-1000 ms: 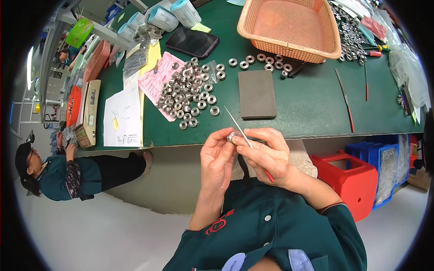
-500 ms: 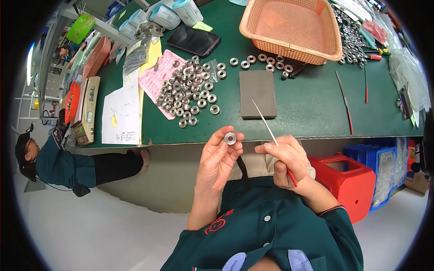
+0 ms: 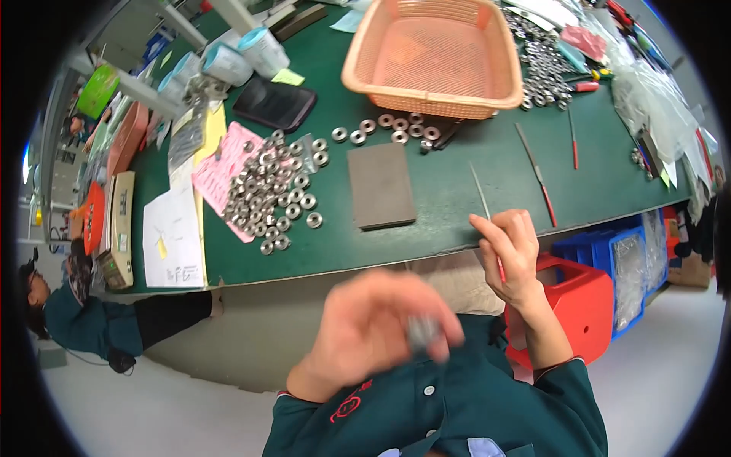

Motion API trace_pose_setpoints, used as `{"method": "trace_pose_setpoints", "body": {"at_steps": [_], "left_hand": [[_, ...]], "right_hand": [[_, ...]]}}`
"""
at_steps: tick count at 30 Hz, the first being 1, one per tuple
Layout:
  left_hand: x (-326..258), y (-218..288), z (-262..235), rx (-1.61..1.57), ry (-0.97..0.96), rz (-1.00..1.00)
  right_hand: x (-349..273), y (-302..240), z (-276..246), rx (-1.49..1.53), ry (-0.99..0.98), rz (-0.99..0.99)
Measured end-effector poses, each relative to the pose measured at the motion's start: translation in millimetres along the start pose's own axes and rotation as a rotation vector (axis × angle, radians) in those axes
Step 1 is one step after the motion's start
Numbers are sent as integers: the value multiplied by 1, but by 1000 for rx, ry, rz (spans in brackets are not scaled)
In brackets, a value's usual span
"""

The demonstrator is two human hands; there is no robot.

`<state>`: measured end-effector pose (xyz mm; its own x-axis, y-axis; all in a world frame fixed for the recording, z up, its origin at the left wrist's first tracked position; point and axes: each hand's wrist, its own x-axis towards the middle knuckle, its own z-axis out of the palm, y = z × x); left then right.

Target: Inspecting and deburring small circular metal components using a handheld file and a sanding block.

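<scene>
My left hand (image 3: 362, 324) is in front of my shirt, below the table edge, blurred by motion. Between its fingertips it holds a small metal ring (image 3: 423, 333), smeared too. My right hand (image 3: 515, 255) is at the table's front edge, its fingers closed around a thin needle file (image 3: 480, 189) with a red handle; the blade points up and away over the table. A flat grey block (image 3: 382, 186) lies on the green table (image 3: 449, 198), left of the file. Farther left is a heap of metal rings (image 3: 266, 186), partly on pink paper (image 3: 213, 179).
An orange plastic basket (image 3: 434, 103) stands at the back, with several rings in front of it. Two more red-handled tools, a file (image 3: 537, 177) and a thinner one (image 3: 574, 141), lie to the right. A phone (image 3: 274, 103) is left. A red stool (image 3: 586, 305) stands below; another person (image 3: 91, 312) is far left.
My left hand has come down and toward my body with the ring. My right hand has shifted right, still holding the file. The view has turned, so the table appears tilted.
</scene>
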<state>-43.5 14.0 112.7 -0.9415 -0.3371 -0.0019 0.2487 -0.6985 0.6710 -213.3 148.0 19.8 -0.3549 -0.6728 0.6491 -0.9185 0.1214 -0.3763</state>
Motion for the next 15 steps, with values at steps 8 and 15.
{"method": "trace_pose_setpoints", "body": {"at_steps": [8, 15], "left_hand": [[17, -51, -71, -286, 134, -188], [18, -52, -73, -228, 136, -175]], "right_hand": [[-1, 20, -14, -155, -258, -58], [0, 22, -16, -203, -305, -21]]}}
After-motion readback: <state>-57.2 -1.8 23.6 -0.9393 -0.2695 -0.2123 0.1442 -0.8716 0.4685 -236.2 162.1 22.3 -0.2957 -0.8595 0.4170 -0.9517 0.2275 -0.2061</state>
